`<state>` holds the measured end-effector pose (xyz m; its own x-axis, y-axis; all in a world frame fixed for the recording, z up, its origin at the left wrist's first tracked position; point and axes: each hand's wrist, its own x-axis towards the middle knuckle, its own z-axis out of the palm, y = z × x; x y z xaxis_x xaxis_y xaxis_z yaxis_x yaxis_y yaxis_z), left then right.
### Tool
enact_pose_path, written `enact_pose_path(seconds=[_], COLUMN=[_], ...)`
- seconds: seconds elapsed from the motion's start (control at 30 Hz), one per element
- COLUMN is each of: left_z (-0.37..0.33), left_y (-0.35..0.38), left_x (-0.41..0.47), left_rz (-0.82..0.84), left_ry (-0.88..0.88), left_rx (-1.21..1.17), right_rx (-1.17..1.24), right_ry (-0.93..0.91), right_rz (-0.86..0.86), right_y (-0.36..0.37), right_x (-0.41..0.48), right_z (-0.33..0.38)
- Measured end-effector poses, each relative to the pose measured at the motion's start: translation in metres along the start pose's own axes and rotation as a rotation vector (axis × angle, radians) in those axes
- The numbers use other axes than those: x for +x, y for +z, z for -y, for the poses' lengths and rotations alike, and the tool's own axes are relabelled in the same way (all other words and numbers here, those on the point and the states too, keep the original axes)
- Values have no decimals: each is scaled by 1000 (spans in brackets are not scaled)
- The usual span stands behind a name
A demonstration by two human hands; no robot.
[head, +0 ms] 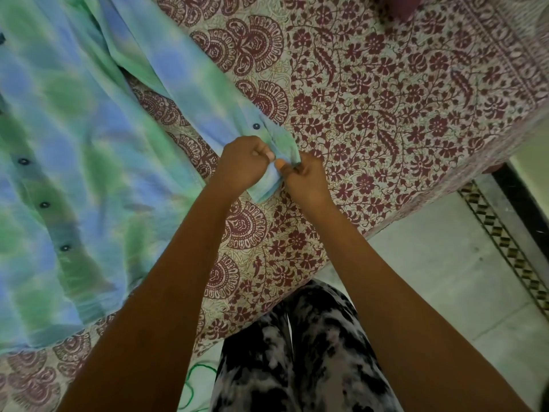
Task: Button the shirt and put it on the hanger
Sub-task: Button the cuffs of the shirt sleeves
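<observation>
- Nearest my camera are two bare forearms reaching forward from the bottom of the view, with black-and-white patterned trousers [300, 352] below and between them.
- Further out, I see the left hand [242, 165] curled into a loose fist, its thumb and fingers pinching the cuff [274, 171] at the end of the shirt's sleeve.
- Just beside it, the right hand [307, 181] is also closed on the same cuff, thumb pressed against the cloth; the two thumbs nearly touch.
- I cannot tell whether the cuff's button is through its hole, since the fingers cover that spot.
- One dark button [256, 125] shows on the sleeve just beyond the hands.
- Across the left of the view the shirt [68, 138], tie-dyed in green and blue, lies spread flat on the bed, its sleeve running diagonally toward the hands.
- Three dark buttons [44, 204] sit in a row along the shirt's front placket, and they look fastened.
- Under it all is a bedsheet [386, 93] printed with maroon flowers and paisley.
- At right, past the bed's edge, I see pale floor tiles [439, 272] with a dark patterned border.
- A thin green cord [193, 379] lies on the floor near the trousers.
</observation>
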<state>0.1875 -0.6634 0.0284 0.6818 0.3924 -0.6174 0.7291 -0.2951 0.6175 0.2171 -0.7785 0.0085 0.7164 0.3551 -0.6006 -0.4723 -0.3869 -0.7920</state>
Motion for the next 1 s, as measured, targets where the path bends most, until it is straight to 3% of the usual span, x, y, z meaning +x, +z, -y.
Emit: enact_pose_path(seconds=[0.2, 0.27, 0.4, 0.43, 0.57, 0.67, 0.8, 0.87, 0.93, 1.0], left_z=[-18, -18, -2, 6, 16, 6, -21, -41, -57, -62], left_y=[-17, -15, -13, -13, -11, -8, -9, -10, -8, -5], left_x=[7, 7, 2, 4, 4, 4, 9, 11, 14, 20], left_rz=[200, 58, -443, -457, -238, -279, -406, -385, -293, -248], left_ry=[-155, -110, -22, -53, -285, -232, 46, 135, 192, 227], left_rx=[-207, -159, 51, -5, -558, -648, -364, -355, -395, -411], right_rx=[186, 292, 507, 532, 617, 405, -274, -359, -89, 325], right_ry=[100, 202, 344, 327, 235, -22, -508, -543, -404, -135], right_rz=[113, 60, -90, -106, -216, -215, -102, -85, -239, -419], right_y=[-4, 1, 4, 3, 2, -2, -10, -8, -6, -11], right_x=[5, 9, 8, 7, 1, -3, 0, 4, 7, 17], right_z=[4, 4, 7, 6, 3, -5, -12, -11, 0, 12])
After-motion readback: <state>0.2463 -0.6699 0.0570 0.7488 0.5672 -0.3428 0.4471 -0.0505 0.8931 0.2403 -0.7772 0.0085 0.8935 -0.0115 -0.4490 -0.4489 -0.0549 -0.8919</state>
